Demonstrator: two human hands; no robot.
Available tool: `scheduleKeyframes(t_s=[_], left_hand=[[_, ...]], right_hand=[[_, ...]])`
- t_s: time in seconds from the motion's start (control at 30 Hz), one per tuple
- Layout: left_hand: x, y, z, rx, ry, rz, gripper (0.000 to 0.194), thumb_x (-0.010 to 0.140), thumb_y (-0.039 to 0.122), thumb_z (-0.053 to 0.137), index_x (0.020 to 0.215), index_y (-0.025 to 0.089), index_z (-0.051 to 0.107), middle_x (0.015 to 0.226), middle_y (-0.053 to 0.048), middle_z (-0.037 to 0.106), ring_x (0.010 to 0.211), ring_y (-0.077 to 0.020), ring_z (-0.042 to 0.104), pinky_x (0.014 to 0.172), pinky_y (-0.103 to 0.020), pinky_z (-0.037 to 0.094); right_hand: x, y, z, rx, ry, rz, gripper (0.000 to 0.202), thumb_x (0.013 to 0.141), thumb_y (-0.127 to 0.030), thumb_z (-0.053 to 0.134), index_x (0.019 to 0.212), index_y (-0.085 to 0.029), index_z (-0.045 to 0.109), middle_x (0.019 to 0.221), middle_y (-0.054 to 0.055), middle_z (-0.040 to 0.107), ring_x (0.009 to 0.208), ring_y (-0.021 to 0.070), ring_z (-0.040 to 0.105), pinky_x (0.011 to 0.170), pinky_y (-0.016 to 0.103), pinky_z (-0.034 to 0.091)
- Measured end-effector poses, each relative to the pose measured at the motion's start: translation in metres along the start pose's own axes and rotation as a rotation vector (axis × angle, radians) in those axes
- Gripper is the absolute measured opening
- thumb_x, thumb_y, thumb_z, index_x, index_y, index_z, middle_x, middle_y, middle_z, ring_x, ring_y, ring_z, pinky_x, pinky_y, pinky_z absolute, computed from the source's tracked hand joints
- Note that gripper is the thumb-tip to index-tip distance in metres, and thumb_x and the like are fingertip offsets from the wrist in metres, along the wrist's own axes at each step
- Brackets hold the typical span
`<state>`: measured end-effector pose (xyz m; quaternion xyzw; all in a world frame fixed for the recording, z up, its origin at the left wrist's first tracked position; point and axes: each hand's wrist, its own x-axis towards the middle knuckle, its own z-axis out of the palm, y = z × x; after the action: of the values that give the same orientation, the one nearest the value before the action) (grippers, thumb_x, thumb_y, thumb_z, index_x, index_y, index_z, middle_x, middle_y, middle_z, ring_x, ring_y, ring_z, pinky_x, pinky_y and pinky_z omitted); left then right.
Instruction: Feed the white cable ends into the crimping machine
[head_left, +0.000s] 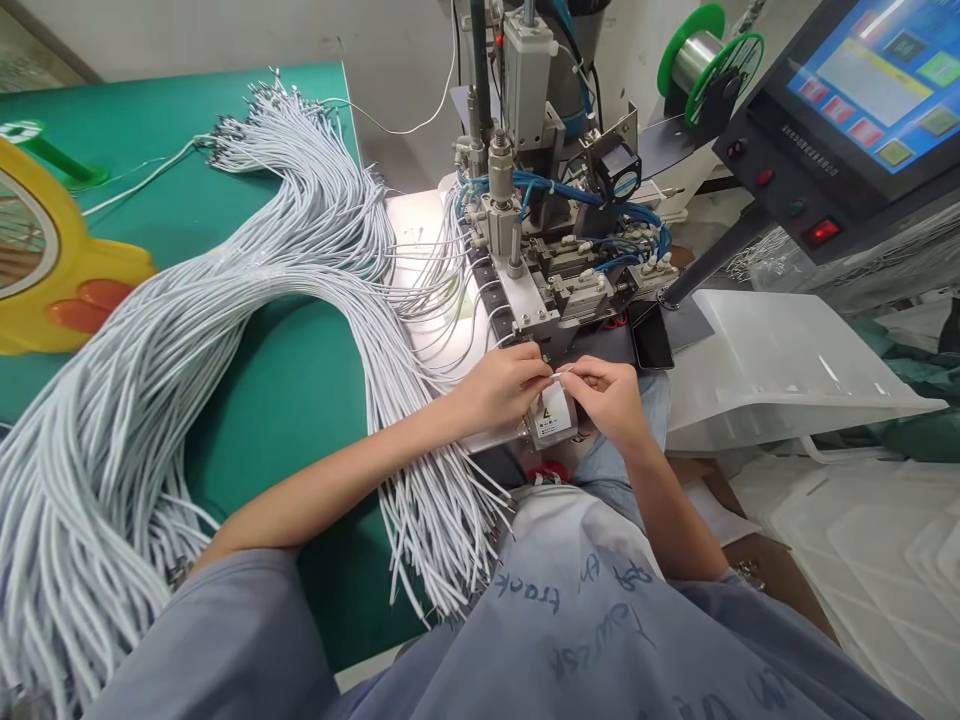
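My left hand (511, 382) and my right hand (606, 396) meet in front of the machine (525, 250), fingertips close together. Each is closed in a pinch on a thin white cable end (557, 376) that spans the small gap between them. Fingers hide most of that piece. Just below is a box with a warning label (553, 412). Left of my hands, a large bundle of white cables (300, 280) drapes over the green table (277, 440), and its loose ends hang beside my left forearm.
A control screen (877, 80) stands at the upper right, near a green wire spool (709, 65). A white plastic chute (795, 360) lies to the right of the machine, by a small black tray (651, 338). A yellow fan (67, 250) stands at the left.
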<state>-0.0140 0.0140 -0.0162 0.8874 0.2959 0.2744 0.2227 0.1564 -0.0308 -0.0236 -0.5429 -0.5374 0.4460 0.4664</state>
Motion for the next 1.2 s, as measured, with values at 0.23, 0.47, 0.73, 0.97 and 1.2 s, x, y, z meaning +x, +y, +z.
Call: scheduleKeyframes(t_s=[0.23,0.47,0.73,0.97,1.2], left_hand=[[0.0,0.004,0.001,-0.188,0.034,-0.1,0.019,0.079,0.018,0.056,0.06,0.014,0.055,0.06,0.002,0.052,0.055,-0.0069,0.048,0.053,-0.018,0.038],[-0.001,0.003,0.002,0.015,0.106,0.083,0.022,0.084,0.016,0.049,0.062,0.013,0.055,0.06,0.001,0.052,0.051,-0.0067,0.044,0.048,-0.018,0.032],[-0.006,0.005,0.013,0.072,0.2,-0.08,0.017,0.083,0.018,0.053,0.069,0.014,0.063,0.062,0.0,0.056,0.054,-0.0077,0.049,0.051,-0.019,0.035],[0.0,-0.003,0.007,0.062,-0.115,-0.131,0.022,0.087,0.013,0.046,0.091,0.012,0.067,0.078,-0.004,0.061,0.065,-0.01,0.056,0.06,-0.02,0.044],[0.009,-0.022,0.002,0.414,-0.428,-0.107,0.028,0.086,0.006,0.036,0.092,0.007,0.063,0.085,-0.009,0.057,0.064,-0.011,0.055,0.061,-0.022,0.047]], right_hand=[[-0.001,0.009,0.008,-0.001,0.061,-0.108,0.012,0.074,-0.024,0.062,0.068,-0.016,0.07,0.062,0.0,0.054,0.052,0.0085,0.045,0.046,0.023,0.034],[-0.012,0.008,0.016,-0.258,0.242,-0.334,0.013,0.08,-0.021,0.058,0.076,-0.017,0.069,0.062,-0.001,0.052,0.051,0.0083,0.043,0.049,0.025,0.035],[0.001,0.007,0.015,-0.202,0.178,-0.29,0.019,0.081,-0.024,0.056,0.065,-0.016,0.064,0.055,-0.003,0.043,0.05,0.0084,0.037,0.046,0.024,0.029],[0.012,0.032,0.016,-0.073,0.214,-0.156,0.021,0.081,-0.03,0.057,0.071,-0.016,0.069,0.059,-0.001,0.049,0.055,0.0103,0.043,0.051,0.025,0.034],[0.032,0.058,-0.002,-0.096,0.049,0.073,0.021,0.078,-0.031,0.054,0.079,-0.017,0.069,0.075,0.004,0.066,0.073,0.0167,0.058,0.069,0.03,0.045]])
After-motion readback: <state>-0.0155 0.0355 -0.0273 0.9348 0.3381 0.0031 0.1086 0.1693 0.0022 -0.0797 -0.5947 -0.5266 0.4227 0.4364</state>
